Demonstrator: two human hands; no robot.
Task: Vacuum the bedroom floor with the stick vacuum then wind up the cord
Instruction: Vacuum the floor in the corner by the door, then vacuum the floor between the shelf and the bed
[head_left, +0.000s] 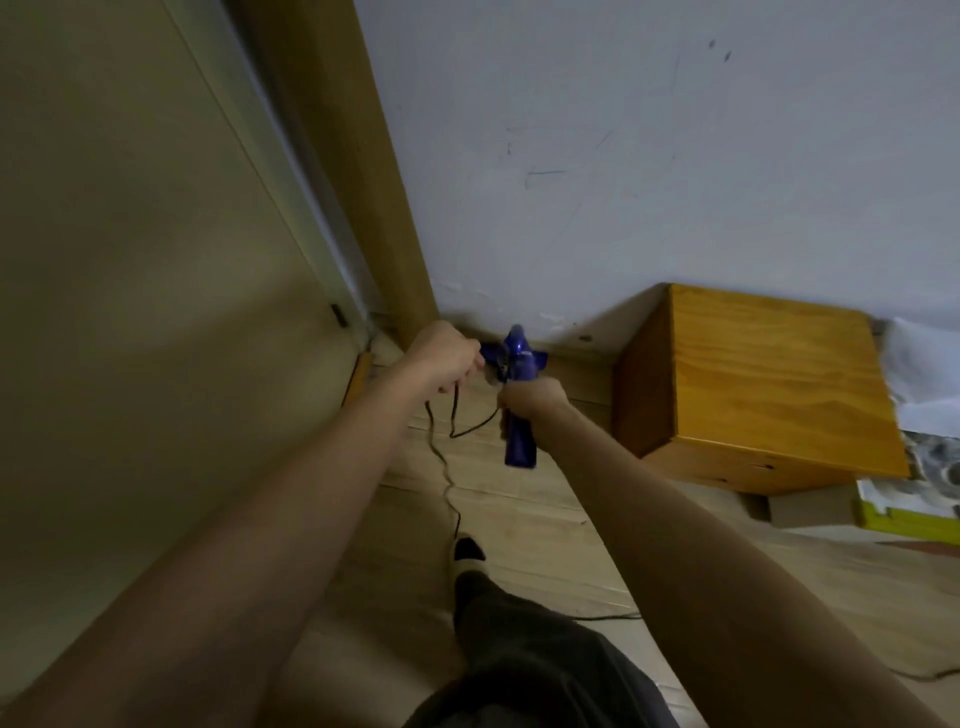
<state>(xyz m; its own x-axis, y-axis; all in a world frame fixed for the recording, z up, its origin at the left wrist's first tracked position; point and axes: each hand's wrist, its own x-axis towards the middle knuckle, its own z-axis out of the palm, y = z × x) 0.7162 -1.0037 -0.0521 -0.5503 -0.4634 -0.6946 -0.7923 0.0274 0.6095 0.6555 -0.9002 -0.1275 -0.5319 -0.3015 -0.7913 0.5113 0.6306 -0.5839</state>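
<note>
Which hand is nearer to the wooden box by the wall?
Right. The right hand, gripping the blue vacuum, is closer to the wooden box. The left hand, holding the cord, is beyond the vacuum, farther from it.

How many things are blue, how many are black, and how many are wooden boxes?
Blue: 1, the vacuum gripped by the right hand.
Black: 1, the cord held by the left hand.
Wooden boxes: 1, the box.
Total: 3.
</note>
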